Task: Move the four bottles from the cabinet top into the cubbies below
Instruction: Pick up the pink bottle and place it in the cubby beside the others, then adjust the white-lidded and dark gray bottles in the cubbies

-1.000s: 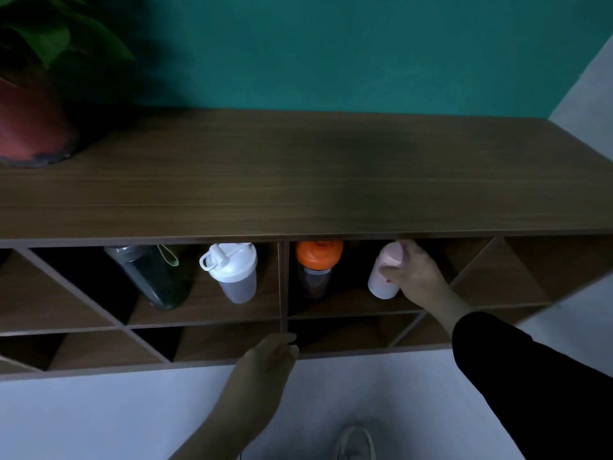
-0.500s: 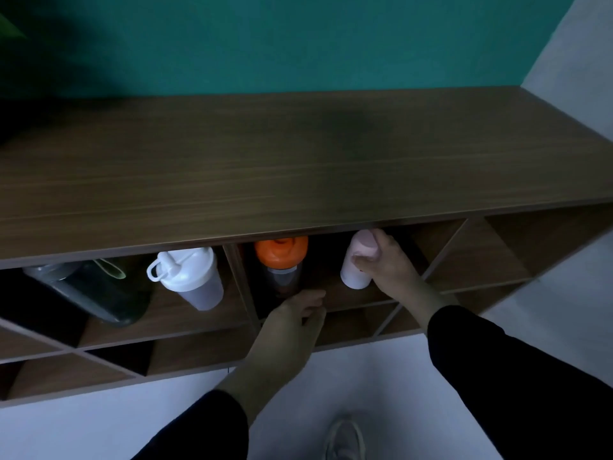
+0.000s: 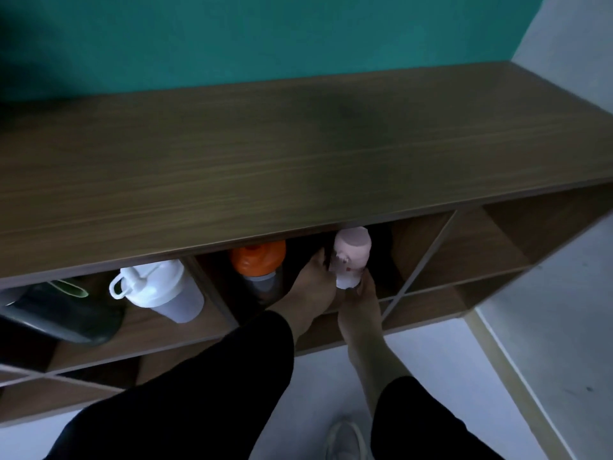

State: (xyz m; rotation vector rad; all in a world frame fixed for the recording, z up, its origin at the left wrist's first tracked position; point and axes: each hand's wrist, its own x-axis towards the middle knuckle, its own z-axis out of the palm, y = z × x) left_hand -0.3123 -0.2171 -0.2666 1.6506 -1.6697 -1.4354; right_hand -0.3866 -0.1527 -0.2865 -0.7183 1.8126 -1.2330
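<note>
A pink bottle (image 3: 352,254) stands upright in the cubby right of the centre divider, under the wooden cabinet top (image 3: 298,154). My left hand (image 3: 311,287) reaches in and presses against the bottle's left side. My right hand (image 3: 360,305) holds its base from below and to the right. Just left of it in the same cubby stands an orange-lidded bottle (image 3: 258,262). A white shaker bottle (image 3: 159,292) and a dark green bottle (image 3: 56,310) lean in the cubby to the left.
The cubbies to the right (image 3: 464,247) hold nothing, with diagonal dividers between them. A teal wall rises behind the cabinet and a white wall stands at the right. My shoe (image 3: 345,439) shows on the white floor.
My left hand has moved up into the cubby to the pink bottle's left side. My right hand slid from the bottle's side down to its base. The view has shifted right.
</note>
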